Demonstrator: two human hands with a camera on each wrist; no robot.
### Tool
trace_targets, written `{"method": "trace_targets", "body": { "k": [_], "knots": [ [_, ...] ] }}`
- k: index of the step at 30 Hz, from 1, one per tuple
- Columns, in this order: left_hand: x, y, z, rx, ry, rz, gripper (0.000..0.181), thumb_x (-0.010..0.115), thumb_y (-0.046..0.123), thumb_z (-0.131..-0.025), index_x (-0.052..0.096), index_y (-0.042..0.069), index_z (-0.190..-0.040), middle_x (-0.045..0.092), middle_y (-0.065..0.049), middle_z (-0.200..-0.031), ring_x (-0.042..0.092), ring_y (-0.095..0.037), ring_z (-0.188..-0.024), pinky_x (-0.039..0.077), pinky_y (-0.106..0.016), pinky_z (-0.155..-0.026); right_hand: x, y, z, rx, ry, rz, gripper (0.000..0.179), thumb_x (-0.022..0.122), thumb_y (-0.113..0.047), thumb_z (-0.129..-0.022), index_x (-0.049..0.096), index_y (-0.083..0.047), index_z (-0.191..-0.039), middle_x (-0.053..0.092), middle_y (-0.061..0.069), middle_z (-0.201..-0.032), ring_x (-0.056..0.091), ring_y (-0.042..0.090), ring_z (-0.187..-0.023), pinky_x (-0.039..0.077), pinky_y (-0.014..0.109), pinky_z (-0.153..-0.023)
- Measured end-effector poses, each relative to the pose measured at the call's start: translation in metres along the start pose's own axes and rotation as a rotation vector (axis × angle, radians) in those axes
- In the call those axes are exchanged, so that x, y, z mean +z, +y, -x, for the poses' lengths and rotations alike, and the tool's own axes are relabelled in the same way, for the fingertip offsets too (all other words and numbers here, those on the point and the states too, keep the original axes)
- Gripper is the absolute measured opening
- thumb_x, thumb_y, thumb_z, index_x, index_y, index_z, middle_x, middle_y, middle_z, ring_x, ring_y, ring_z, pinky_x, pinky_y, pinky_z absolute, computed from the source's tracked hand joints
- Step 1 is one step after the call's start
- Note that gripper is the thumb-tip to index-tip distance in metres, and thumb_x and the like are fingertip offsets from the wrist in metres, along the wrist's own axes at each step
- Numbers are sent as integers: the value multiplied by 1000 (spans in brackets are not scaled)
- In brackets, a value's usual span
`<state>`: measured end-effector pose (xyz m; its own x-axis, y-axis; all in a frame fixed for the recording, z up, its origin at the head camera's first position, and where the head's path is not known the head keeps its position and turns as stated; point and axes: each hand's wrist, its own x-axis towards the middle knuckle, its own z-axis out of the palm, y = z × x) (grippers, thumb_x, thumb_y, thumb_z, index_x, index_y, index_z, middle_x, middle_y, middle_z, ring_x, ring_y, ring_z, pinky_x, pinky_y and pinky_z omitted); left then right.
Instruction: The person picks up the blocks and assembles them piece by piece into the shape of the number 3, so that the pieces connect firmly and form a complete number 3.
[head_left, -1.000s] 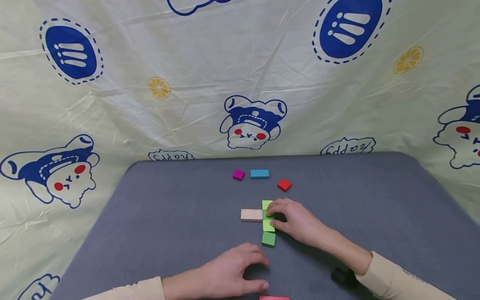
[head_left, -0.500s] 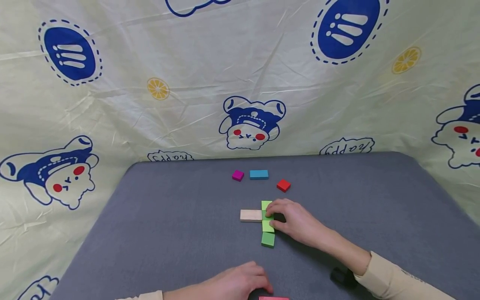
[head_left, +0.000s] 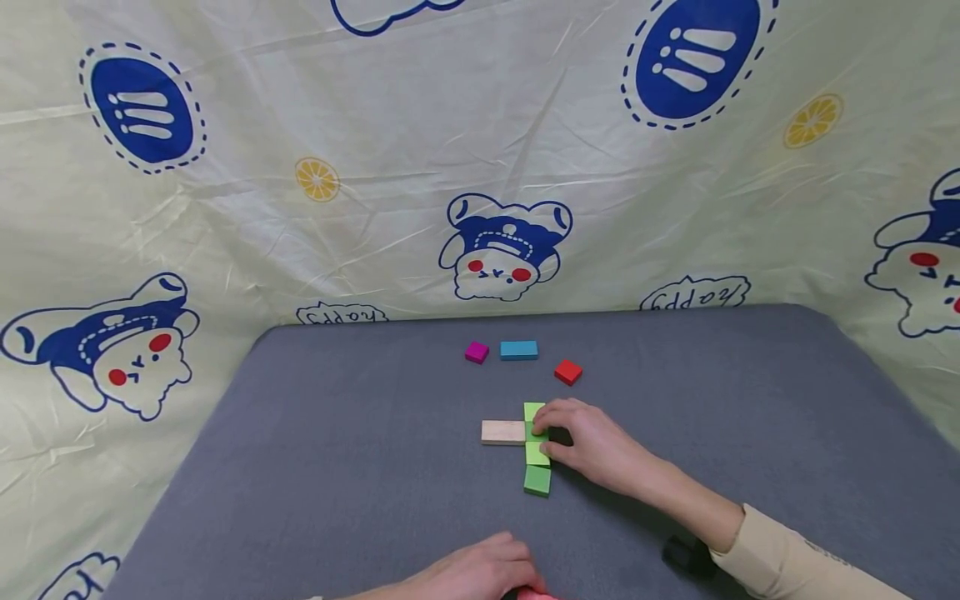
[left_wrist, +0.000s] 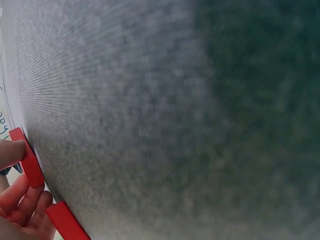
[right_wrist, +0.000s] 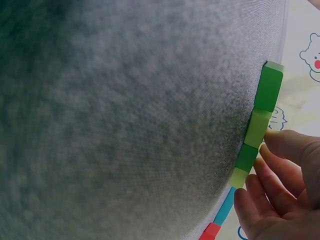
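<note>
At the near edge in the head view, my left hand [head_left: 480, 573] pinches a red block [left_wrist: 33, 169] between thumb and fingers. A second red block [left_wrist: 69, 224] lies close by in the left wrist view. My right hand [head_left: 600, 440] rests its fingertips on a short row of green blocks. Its thumb touches a light green block [right_wrist: 257, 129], and its index fingertip lies on the dark green block [head_left: 529, 430] beside that. Another light green block [head_left: 533, 410] tops the row, and a slightly turned green block [head_left: 537, 480] ends it.
A bare wood block [head_left: 502, 432] adjoins the row's left side. Farther back lie a magenta block [head_left: 477, 352], a blue block [head_left: 519, 351] and a small red block [head_left: 568, 372]. A dark object [head_left: 686, 556] sits under the right forearm. Patterned cloth [head_left: 390, 233] hangs behind the grey table [head_left: 337, 467].
My left hand has moved down towards the near edge, and its fingers have closed on a red block there. The right hand has stayed on the green row.
</note>
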<state>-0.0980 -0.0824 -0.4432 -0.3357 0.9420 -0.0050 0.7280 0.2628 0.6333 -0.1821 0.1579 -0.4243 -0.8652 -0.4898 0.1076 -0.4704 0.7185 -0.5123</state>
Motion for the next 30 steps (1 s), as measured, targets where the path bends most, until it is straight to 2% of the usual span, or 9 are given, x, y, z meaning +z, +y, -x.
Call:
{"method": "trace_targets", "body": {
  "k": [2, 6, 9, 15, 23, 27, 30],
  "knots": [
    [2, -6, 1, 2, 14, -17, 25, 62, 28, -98, 63, 15, -119, 59, 13, -110, 47, 5, -101, 39, -9, -82, 0, 1, 1, -8, 6, -3, 20, 77, -14, -85, 72, -16, -105, 63, -5, -115, 56, 21, -113, 46, 46, -95],
    [-3, -8, 4, -50, 48, -17, 28, 67, 32, -95, 63, 18, -119, 58, 16, -110, 46, 6, -101, 40, -10, -81, 1, 1, 1, -25, 19, -14, 19, 77, -13, -85, 73, -16, -104, 63, -5, -114, 56, 19, -111, 46, 44, -94],
    [-13, -1, 5, -123, 80, 14, 27, 69, 31, -93, 65, 19, -117, 56, 18, -108, 46, 7, -100, 42, -11, -82, 1, 2, 1, -30, 23, -18, 19, 77, -13, -85, 73, -16, -104, 63, -5, -113, 57, 19, -111, 47, 43, -94],
    [-27, 3, 6, -212, 153, 28, 21, 73, 23, -91, 66, 20, -111, 55, 19, -103, 47, 4, -97, 44, -14, -80, 1, 1, 0, -18, 15, -17, 20, 77, -11, -85, 72, -15, -104, 63, -4, -113, 57, 21, -110, 47, 46, -93],
    [-39, -7, 10, -334, 226, -52, 26, 77, 24, -86, 66, 23, -110, 56, 18, -103, 50, -1, -97, 47, -20, -81, 0, 0, 0, 3, 1, -19, 21, 77, -12, -85, 72, -16, -105, 63, -3, -115, 56, 21, -112, 46, 46, -94],
    [-39, -12, 10, -379, 256, -47, 26, 78, 23, -85, 67, 22, -109, 56, 19, -102, 50, -1, -96, 47, -20, -81, 1, 0, 0, 8, -4, -13, 21, 77, -13, -85, 72, -17, -105, 63, -3, -116, 56, 21, -113, 46, 46, -95],
    [-39, -15, 10, -383, 273, -53, 26, 77, 21, -86, 68, 20, -109, 56, 17, -101, 51, -2, -95, 48, -20, -81, 0, 1, 1, 6, -3, -11, 20, 77, -13, -86, 72, -17, -105, 62, -4, -116, 56, 21, -113, 46, 46, -95]
  ]
}}
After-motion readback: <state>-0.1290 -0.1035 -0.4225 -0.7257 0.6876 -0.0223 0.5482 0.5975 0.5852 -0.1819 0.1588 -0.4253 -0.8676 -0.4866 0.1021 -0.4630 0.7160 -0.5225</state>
